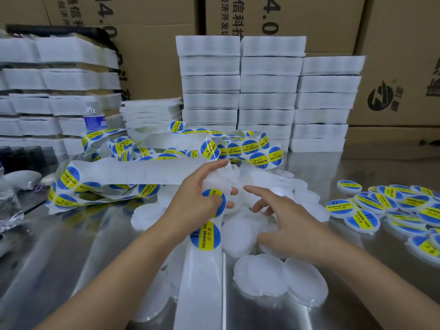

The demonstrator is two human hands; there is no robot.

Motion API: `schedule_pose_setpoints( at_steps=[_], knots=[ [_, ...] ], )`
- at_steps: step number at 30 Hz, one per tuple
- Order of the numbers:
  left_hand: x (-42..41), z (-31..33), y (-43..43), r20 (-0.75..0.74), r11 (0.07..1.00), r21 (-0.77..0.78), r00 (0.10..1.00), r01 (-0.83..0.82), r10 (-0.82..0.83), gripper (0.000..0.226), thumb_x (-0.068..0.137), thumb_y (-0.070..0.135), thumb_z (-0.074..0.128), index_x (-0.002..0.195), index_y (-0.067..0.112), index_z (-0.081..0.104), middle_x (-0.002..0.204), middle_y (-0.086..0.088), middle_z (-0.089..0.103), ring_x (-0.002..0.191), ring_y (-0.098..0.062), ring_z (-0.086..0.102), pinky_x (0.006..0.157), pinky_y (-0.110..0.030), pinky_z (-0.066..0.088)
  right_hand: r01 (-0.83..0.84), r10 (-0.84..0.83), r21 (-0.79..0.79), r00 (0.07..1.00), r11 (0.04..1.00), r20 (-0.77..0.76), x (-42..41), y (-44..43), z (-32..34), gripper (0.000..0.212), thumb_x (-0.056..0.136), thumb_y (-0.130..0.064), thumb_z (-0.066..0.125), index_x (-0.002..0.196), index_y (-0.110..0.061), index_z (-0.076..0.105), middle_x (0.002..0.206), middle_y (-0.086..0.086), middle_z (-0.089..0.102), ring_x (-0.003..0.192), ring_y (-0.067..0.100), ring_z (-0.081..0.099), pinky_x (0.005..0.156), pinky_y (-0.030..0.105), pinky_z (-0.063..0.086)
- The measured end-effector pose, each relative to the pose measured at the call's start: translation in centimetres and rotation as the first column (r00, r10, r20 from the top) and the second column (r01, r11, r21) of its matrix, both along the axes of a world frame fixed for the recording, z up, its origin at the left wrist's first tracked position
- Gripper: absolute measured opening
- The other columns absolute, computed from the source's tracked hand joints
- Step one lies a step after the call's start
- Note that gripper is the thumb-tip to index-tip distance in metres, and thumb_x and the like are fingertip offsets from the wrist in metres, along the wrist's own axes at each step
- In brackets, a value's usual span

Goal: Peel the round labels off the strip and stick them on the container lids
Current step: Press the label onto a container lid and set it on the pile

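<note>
My left hand grips the white label strip, which runs from the bottom edge up through its fingers. Two round blue-and-yellow labels sit on the strip, one just below the hand and one under the fingers. My right hand hovers with spread fingers over a pile of plain white round lids and holds nothing. Finished lids bearing labels lie in a heap at the right.
A long tangle of label strip lies across the metal table behind my hands. Stacks of white packs and cardboard boxes fill the back. A water bottle stands at the left.
</note>
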State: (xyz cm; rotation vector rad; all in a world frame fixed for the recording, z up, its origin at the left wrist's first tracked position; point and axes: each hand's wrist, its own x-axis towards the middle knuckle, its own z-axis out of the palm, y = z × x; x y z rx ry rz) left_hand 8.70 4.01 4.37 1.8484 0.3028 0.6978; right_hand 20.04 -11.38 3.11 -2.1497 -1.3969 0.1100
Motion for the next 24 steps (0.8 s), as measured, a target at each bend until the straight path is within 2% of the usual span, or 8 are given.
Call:
schedule_pose_setpoints(
  at_steps=[2,4,6,9,14,18,24],
  knots=[
    [0.1,0.0,0.3,0.002,0.998,-0.03,0.999,-0.05,0.05,0.068,0.077,-0.017,0.038,0.114,0.036,0.059,0.08,0.003,0.075,0.071,-0.017,0.073,0.055,-0.015,0.05,-0.06,0.06,0.001,0.998,0.998,-0.005,-0.4,0.0,0.1,0.087,0.071,-0.019,0.064,0.136,-0.055,0.018,0.105,-0.035,0.04,0.101,-0.004,0.036,0.094,0.026,0.035],
    [0.1,0.1,0.5,0.016,0.993,-0.084,0.996,-0.087,0.089,0.064,0.077,-0.017,0.038,0.108,0.033,0.063,0.074,0.001,0.075,0.069,-0.017,0.073,0.055,-0.015,0.051,-0.09,0.09,0.007,0.996,0.996,-0.011,-0.8,0.1,-0.1,0.09,0.071,-0.023,0.066,0.137,-0.055,0.013,0.106,-0.038,0.038,0.101,-0.007,0.032,0.094,0.022,0.029],
    [0.1,0.3,0.6,0.032,0.984,-0.133,0.992,-0.117,0.123,0.061,0.077,-0.018,0.038,0.102,0.031,0.066,0.072,0.001,0.075,0.067,-0.017,0.073,0.053,-0.014,0.05,-0.096,0.096,0.005,0.995,0.995,0.009,-1.0,0.3,-0.5,0.092,0.072,-0.033,0.07,0.138,-0.055,0.009,0.107,-0.039,0.037,0.105,-0.004,0.029,0.093,0.019,0.023],
    [0.0,0.4,0.5,0.037,0.975,-0.164,0.987,-0.15,0.158,0.056,0.078,-0.016,0.037,0.09,0.027,0.071,0.073,0.0,0.075,0.065,-0.018,0.073,0.051,-0.015,0.051,-0.092,0.092,0.009,0.995,0.996,0.031,-1.1,0.7,-0.9,0.096,0.07,-0.042,0.073,0.139,-0.053,0.007,0.109,-0.038,0.038,0.112,0.001,0.029,0.098,0.02,0.022],
    [0.1,0.5,0.4,0.032,0.968,-0.173,0.982,-0.18,0.188,0.048,0.081,-0.013,0.043,0.067,0.021,0.075,0.074,0.002,0.075,0.065,-0.018,0.073,0.053,-0.016,0.052,-0.106,0.104,0.021,0.991,0.994,0.084,-1.1,1.0,-1.4,0.094,0.067,-0.047,0.073,0.125,-0.065,0.001,0.112,-0.039,0.041,0.114,0.001,0.03,0.098,0.018,0.019],
    [0.1,0.5,0.3,0.018,0.966,-0.153,0.977,-0.209,0.214,0.048,0.082,-0.011,0.043,0.065,0.02,0.075,0.073,0.007,0.075,0.067,-0.016,0.073,0.055,-0.015,0.053,-0.1,0.095,0.03,0.988,0.995,0.121,-1.0,1.2,-1.8,0.096,0.066,-0.051,0.072,0.131,-0.063,0.002,0.117,-0.034,0.044,0.112,-0.001,0.032,0.096,0.017,0.017],
    [0.0,0.5,0.3,-0.001,0.97,-0.115,0.976,-0.215,0.216,0.051,0.08,-0.012,0.04,0.063,0.021,0.075,0.07,0.011,0.074,0.067,-0.013,0.073,0.055,-0.015,0.053,-0.113,0.108,0.044,0.989,0.993,0.104,-0.9,1.2,-1.8,0.091,0.068,-0.042,0.073,0.137,-0.054,0.014,0.114,-0.027,0.046,0.105,-0.007,0.035,0.095,0.015,0.02]
  ],
)
